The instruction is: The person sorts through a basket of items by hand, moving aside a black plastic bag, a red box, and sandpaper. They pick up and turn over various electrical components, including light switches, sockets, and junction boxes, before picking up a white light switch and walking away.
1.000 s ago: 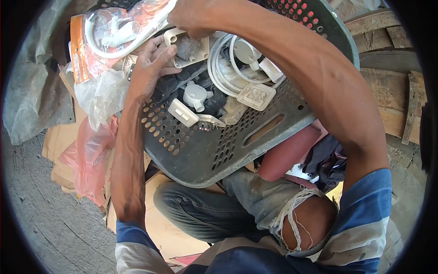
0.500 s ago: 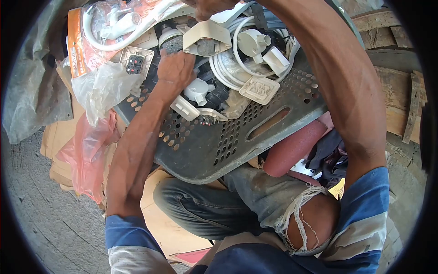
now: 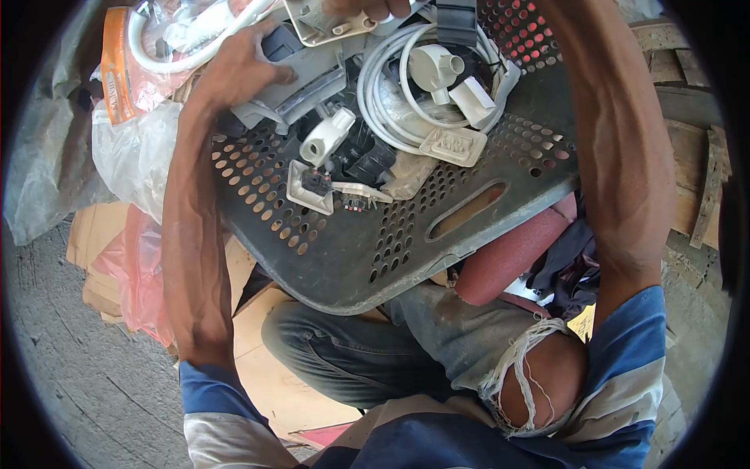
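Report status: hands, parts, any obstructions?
Left hand holding grey plastic part. Right hand on cream box, partly out of frame. Coiled white cable beside, possible snag.

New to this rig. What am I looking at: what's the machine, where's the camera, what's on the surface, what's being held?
There is no machine: these are a person's two bare hands. The only camera is worn on the head, looking forward and down, which is why the forearms and the ripped jeans show below.

The surface is a dark plastic basket with many holes and a handle slot. Lying in it are a coiled white cable or tube, a round cream fitting, a square cream plate and other small parts.

The left hand appears to grip a grey plastic part. The right hand, partly cut off by the top edge, has its fingers on an open cream box.
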Motion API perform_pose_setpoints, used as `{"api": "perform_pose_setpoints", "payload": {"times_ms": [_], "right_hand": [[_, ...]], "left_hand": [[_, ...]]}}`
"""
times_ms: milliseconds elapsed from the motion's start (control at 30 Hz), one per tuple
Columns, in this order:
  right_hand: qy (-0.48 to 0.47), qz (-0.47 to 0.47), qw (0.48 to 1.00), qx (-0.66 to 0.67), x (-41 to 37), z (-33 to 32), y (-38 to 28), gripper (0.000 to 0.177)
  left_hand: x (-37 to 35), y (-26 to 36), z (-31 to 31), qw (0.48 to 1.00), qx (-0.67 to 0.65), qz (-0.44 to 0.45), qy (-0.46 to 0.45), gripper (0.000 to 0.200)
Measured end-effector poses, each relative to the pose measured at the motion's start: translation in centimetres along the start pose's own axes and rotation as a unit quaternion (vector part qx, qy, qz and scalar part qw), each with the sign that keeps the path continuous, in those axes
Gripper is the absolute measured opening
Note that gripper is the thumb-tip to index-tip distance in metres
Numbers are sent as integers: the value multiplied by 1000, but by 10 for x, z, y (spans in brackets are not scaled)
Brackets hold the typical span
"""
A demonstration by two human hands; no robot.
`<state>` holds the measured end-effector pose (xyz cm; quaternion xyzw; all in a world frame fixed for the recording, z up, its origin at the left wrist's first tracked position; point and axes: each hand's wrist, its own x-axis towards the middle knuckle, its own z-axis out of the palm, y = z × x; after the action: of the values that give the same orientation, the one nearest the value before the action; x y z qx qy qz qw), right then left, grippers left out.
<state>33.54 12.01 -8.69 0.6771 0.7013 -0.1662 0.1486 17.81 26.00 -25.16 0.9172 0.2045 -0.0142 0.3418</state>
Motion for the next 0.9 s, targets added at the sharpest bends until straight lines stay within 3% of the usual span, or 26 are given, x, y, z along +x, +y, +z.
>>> {"api": "perform_pose_setpoints", "payload": {"times_ms": [33, 100, 167, 233, 300, 333, 400, 533, 633, 667, 800, 833, 900], "right_hand": [[-26, -56, 998, 32, 3, 3, -5, 25], [-95, -131, 984, 73, 10, 17, -14, 26], [-165, -117, 974, 97, 30, 60, -31, 20], [-175, -157, 972, 13, 32, 74, -48, 20], [-222, -126, 966, 43, 46, 103, -55, 22], [-221, -128, 966, 34, 55, 121, -54, 22], [-59, -129, 987, 72, 70, 160, -50, 28], [2, -123, 991, -61, 87, 216, -47, 45], [-15, -178, 978, -104, 119, 245, -39, 49], [-82, -122, 988, -55, 117, 225, -48, 58], [-48, -217, 975, -28, 90, 213, -36, 64], [-47, -240, 968, -57, 66, 178, -44, 66], [-303, -186, 934, -48, 46, 122, -65, 71]], "left_hand": [[5, -3, -7, 998, -30, 6, -54, 63], [13, -7, -16, 998, -34, -2, -55, 61], [27, -19, -23, 989, -51, -25, -134, 60], [25, -7, -31, 988, -59, -32, -135, 59], [25, 1, -39, 988, 19, -8, -156, 60], [20, -1, -40, 994, 59, 5, -87, 60], [19, -3, -43, 995, 54, -12, -86, 61], [18, -11, -40, 995, 27, -52, -81, 66], [23, -22, -37, 995, 4, -50, -82, 66], [23, -25, -34, 994, -5, -42, -98, 65], [21, -27, -33, 994, -46, -46, -83, 59], [20, -28, -32, 995, -51, -47, -78, 59], [21, -28, -31, 993, -51, -53, -97, 61]]}}
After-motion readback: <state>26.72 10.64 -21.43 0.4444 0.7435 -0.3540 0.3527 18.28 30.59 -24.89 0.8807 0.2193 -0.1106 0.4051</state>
